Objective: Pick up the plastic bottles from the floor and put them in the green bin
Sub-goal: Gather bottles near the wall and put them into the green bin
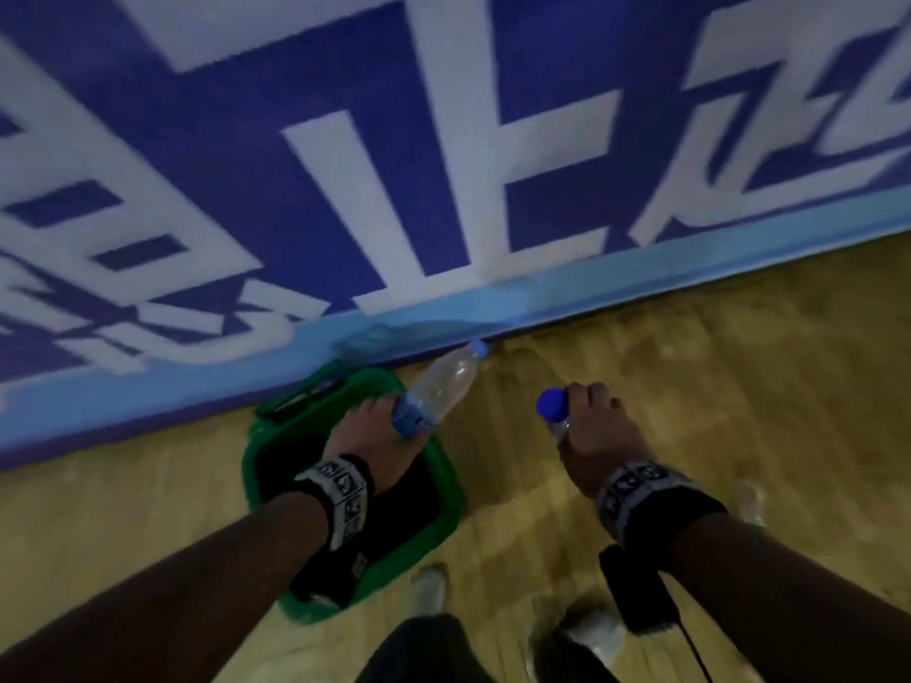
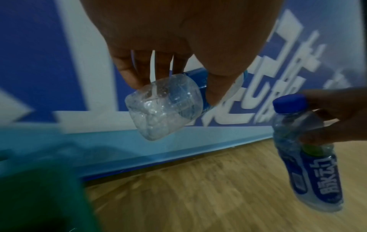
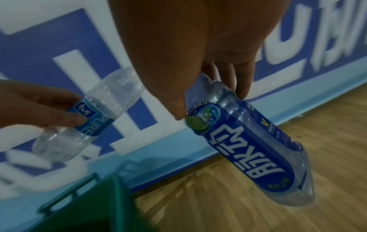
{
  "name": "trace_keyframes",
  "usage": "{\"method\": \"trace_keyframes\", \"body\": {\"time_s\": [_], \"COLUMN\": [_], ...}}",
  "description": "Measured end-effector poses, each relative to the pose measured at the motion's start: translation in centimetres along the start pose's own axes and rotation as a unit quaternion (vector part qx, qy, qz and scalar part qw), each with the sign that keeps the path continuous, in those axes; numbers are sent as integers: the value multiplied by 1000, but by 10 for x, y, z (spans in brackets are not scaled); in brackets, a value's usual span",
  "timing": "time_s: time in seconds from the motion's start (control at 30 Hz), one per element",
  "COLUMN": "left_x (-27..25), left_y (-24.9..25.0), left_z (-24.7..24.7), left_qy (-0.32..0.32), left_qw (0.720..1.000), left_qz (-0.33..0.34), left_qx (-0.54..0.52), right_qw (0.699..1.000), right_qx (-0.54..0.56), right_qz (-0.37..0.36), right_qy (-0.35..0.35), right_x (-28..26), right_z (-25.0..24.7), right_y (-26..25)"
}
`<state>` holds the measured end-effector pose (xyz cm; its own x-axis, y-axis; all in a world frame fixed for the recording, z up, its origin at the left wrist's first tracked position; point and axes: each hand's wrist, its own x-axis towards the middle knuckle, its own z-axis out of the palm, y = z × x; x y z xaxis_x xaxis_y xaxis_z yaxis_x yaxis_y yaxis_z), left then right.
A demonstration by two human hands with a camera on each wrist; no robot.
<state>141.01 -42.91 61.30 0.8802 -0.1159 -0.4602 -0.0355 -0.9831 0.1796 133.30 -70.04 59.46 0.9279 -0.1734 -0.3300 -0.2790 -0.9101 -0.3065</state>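
Left hand [image 3: 39,106] grips "PURE" bottle [image 3: 89,116]; right bottle's [image 3: 248,149] script seems Chinese.

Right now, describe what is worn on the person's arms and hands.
Both forearms are bare, with no sleeves or gloves. The left hand and right hand each have a black wrist strap carrying white blocks with black markings. A black box with a cable hangs under the right forearm.

Count of items on site

Two bottles [image 1: 440,390] [image 1: 554,411], one per hand; two hands [image 1: 367,431] [image 1: 599,431]; one green bin [image 1: 446,478]; two wrist bands [image 1: 340,490] [image 1: 641,490].
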Motion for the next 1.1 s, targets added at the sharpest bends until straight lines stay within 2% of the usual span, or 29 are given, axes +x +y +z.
{"method": "trace_keyframes", "body": {"time_s": [0.07, 0.13, 0.2, 0.33, 0.5, 0.63, 0.73, 0.83, 1.0, 1.1], "left_x": [-13, -21, -21, -29, -50, -62, -58, -46, -28, -25], "left_y": [-70, -127, -171, -224, -276, -302, -294, -258, -145, -53], "left_z": [9, 19, 30, 32, 15, -5, -27, -47, -65, -65], "left_qy": [-17, -38, -53, -86, -68, -82, -77, -67, -65, -61], "left_qw": [998, 994, 992, 982, 985, 988, 991, 995, 989, 969], "left_qz": [-64, -100, -116, -162, -133, -96, -63, -7, 133, 224], "left_qx": [21, 25, 19, -43, -89, -94, -86, -71, 3, 81], "right_qw": [998, 993, 987, 973, 962, 961, 966, 973, 986, 988], "right_qx": [-28, -42, -54, -78, -120, -157, -163, -171, -146, -83], "right_qz": [-33, -54, -75, -120, -177, -158, -137, -95, 28, 120], "right_qy": [-53, -96, -128, -180, -169, -162, -145, -125, -76, -52], "right_x": [2, 5, 8, 7, 5, 9, 6, 0, -29, -63], "right_z": [17, 39, 65, 104, 128, 113, 83, 51, -5, -37], "right_y": [-45, -87, -130, -211, -299, -334, -335, -312, -228, -145]}}
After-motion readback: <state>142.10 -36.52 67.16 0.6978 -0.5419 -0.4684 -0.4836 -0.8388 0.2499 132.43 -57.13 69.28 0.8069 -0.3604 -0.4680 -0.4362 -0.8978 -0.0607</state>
